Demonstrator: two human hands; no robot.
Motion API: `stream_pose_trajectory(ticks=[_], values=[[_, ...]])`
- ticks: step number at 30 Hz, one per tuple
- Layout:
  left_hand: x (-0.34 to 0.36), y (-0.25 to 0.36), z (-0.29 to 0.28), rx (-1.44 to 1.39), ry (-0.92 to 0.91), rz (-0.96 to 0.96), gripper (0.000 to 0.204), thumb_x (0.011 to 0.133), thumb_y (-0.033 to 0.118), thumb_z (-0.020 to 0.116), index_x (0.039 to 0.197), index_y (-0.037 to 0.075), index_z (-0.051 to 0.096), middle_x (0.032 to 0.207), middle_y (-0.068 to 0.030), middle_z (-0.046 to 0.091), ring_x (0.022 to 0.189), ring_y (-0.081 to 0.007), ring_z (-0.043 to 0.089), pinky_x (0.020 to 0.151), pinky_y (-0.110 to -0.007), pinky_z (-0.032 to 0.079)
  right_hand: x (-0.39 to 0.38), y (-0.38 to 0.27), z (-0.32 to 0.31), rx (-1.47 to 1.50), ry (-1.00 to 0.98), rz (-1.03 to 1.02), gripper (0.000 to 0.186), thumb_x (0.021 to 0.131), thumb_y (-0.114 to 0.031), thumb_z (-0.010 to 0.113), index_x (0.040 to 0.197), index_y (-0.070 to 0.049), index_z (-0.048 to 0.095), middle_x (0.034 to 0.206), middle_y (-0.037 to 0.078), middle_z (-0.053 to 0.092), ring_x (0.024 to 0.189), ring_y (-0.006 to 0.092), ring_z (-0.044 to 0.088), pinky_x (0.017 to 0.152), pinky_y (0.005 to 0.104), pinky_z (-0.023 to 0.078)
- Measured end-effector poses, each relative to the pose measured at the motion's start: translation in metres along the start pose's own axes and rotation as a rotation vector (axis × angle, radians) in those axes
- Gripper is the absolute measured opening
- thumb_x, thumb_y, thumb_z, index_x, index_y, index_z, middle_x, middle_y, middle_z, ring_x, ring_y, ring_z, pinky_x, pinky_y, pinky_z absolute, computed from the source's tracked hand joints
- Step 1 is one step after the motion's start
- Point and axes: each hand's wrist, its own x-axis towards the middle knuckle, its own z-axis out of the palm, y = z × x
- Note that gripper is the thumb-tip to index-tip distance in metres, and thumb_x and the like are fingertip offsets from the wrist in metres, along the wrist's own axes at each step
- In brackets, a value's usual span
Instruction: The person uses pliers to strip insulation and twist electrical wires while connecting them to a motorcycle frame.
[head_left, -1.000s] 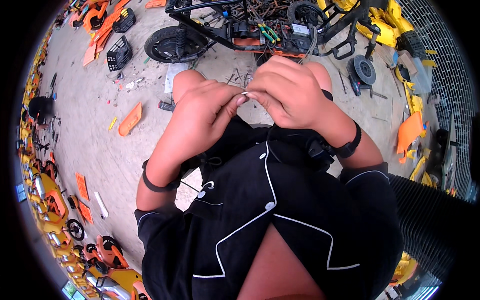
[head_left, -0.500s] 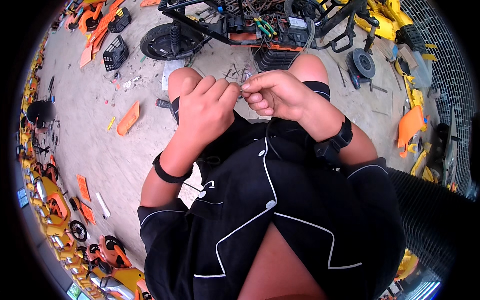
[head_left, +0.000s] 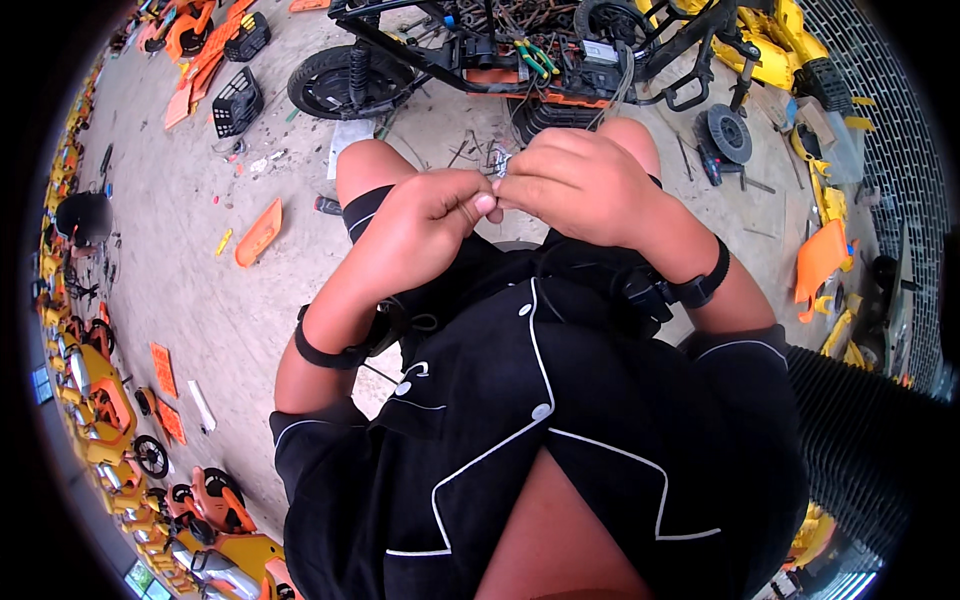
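Fingers (head_left: 484, 203) of left hand (head_left: 420, 230) and right hand (head_left: 585, 190) meet between the knees (head_left: 366, 162), apparently pinching a hidden piece. Presumably small and light; stiffness cannot be told. Grip opposite ends with fingertips.

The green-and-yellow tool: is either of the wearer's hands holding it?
No, the tool lies on the black-framed vehicle, apart from the left hand and the right hand.

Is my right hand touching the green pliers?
Apart. The head view shows the orange strip in the gap between your right hand and the pliers.
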Motion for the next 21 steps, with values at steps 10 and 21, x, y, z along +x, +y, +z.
stream_pose_trajectory(ticks=[10, 21], values=[[0.002, -0.023, 0.014, 0.744, 0.402, 0.37, 0.017, 0.067, -0.003, 0.061, 0.079, 0.008, 0.064, 0.074, -0.0049, 0.063, 0.072, -0.026, 0.06, 0.067, -0.038, 0.04, 0.0, -0.023, 0.035, 0.422, 0.054, 0.716, 0.012, 0.089, -0.01, 0.067, 0.093, 0.0, 0.061, 0.075, 0.007, 0.061, 0.068, 0.0197, 0.058, 0.062, 0.0331, 0.047], [0.011, -0.044, 0.017, 1.096, 0.385, 0.593, 0.013, 0.064, 0.008, 0.064, 0.075, 0.011, 0.058, 0.071, -0.0013, 0.053, 0.07, -0.0207, 0.054, 0.068, -0.036, 0.038, -0.02, -0.008, 0.052, 1.481, 0.127, 1.362, 0.017, 0.097, -0.016, 0.062, 0.09, -0.001, 0.062, 0.077, 0.001, 0.059, 0.066, 0.0086, 0.052, 0.057, 0.0249, 0.044]])
